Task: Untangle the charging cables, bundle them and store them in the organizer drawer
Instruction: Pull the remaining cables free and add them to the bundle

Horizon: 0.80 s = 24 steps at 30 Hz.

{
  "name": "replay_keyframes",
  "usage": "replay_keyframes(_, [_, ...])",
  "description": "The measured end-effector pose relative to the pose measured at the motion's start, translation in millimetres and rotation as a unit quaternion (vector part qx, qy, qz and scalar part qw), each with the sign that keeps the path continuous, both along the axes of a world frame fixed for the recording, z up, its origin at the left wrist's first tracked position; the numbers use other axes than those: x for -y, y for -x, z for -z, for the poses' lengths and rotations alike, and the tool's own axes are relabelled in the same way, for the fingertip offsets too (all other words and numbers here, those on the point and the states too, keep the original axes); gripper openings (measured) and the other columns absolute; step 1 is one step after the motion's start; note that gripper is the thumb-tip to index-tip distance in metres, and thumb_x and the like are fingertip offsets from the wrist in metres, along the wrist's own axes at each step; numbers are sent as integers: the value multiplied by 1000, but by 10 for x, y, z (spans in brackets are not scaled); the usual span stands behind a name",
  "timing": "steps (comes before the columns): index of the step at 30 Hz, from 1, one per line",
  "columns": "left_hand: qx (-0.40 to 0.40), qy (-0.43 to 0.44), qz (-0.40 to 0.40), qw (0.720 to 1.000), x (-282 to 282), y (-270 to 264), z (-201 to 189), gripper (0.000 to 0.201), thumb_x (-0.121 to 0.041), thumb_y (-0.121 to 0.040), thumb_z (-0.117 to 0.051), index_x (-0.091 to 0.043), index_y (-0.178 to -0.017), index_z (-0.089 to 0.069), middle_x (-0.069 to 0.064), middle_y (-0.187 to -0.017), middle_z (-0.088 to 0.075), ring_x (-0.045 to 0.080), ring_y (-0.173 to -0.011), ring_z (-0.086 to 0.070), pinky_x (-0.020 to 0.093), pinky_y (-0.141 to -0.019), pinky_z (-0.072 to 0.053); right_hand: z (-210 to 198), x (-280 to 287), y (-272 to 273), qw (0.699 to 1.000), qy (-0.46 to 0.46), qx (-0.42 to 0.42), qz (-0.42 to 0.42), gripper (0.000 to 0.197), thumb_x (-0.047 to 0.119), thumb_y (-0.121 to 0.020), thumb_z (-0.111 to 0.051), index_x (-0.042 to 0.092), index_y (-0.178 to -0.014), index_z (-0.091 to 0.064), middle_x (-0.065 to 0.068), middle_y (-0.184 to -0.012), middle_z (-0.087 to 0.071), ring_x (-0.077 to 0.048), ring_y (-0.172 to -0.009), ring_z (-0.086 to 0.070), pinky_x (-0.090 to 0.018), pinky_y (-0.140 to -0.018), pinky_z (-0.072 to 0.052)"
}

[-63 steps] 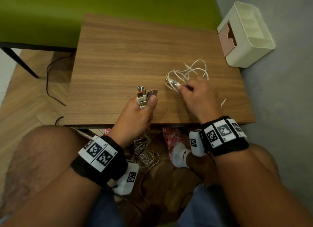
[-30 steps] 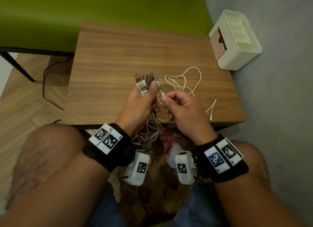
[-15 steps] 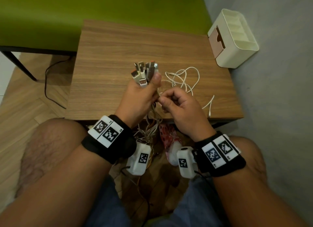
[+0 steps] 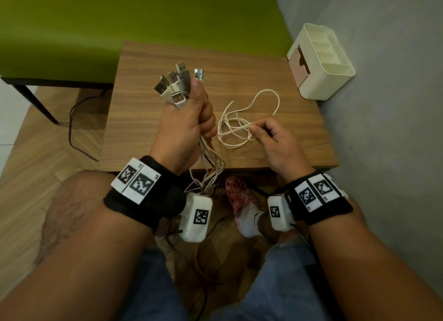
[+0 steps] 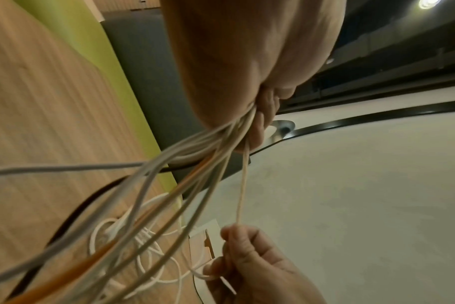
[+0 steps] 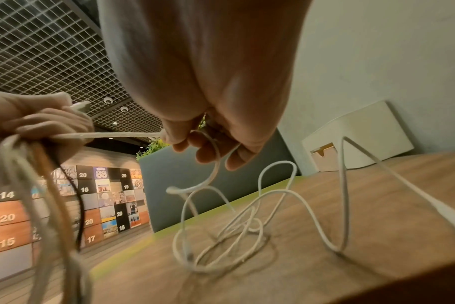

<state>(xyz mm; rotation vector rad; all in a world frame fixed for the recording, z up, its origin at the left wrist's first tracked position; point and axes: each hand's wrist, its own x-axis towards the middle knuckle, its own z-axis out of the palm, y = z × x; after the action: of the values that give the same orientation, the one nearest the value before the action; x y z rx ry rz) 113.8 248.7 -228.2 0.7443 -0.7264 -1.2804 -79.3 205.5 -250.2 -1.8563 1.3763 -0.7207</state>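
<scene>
Hands at work over a brown wood-grain desk point(image 4: 148, 119): the left hand point(image 4: 184, 129), raised, grips a fistful of white, orange and black charging cables point(image 4: 211, 167) with silver USB plugs point(image 4: 177, 85) fanned above its thumb. Right of it, the right hand point(image 4: 275, 138) pinches a thin white cable point(image 4: 239, 129) looped on the desk. At far right sits a cream plastic organizer with a pink drawer point(image 4: 321, 61).

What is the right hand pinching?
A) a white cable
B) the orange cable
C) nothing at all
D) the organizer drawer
A: the right hand pinches a white cable that runs over to the left hand, while its loose loops lie on the table.
</scene>
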Motion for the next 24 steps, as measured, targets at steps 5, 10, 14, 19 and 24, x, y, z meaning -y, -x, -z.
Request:
replay_keyframes(5, [116, -29, 1, 993, 6, -64, 102, 25, -29, -87, -65, -18, -75, -47, -4, -58, -35, 12, -47, -30, 26, -45, -30, -85, 104, -78, 995, 20, 91, 31, 9, 28, -94, -63, 35, -90, -61, 4, -89, -59, -5, -81, -55, -20, -75, -49])
replay_keyframes(10, [224, -37, 20, 974, 47, -18, 228, 11, -16, -86, -71, -7, -89, -65, -6, -58, -50, 12, -47, -38, 27, -46, -33, -173, 51, -246, 987, 59, 139, -59, 9, 20, -90, -67, 28, -94, -66, 13, -79, -53, -8, -73, -52, -27, -67, -48])
replay_keyframes(14, [225, -25, 103, 968, 92, 31, 166, 4, -12, -90, -65, -14, -90, -68, -12, -53, -45, 9, -45, -33, 25, -44, -26, -237, 69, -313, 984, 65, 154, -57, 15, 10, -90, -68, 25, -94, -65, 24, -71, -60, 2, -69, -57, -19, -65, -48])
replay_keyframes(19, [145, -47, 74, 986, 386, -203, -23, 20, -17, -87, -63, -24, -69, -56, 0, -58, -33, 11, -45, -26, 23, -42, -26, -260, 348, -207, 981, 14, 194, -7, 9, 20, -92, -67, 26, -87, -62, -1, -77, -63, -20, -70, -62, -39, -67, -57])
replay_keyframes(24, [214, -98, 32, 971, 731, -397, -36, 24, -18, -90, -64, -16, -67, -54, 2, -55, -22, 15, -44, -19, 24, -44, -19, -228, 839, -45, 964, -30, 255, 71, 8, 18, -95, -63, 22, -87, -62, 11, -61, -51, -7, -53, -44, -26, -49, -47])
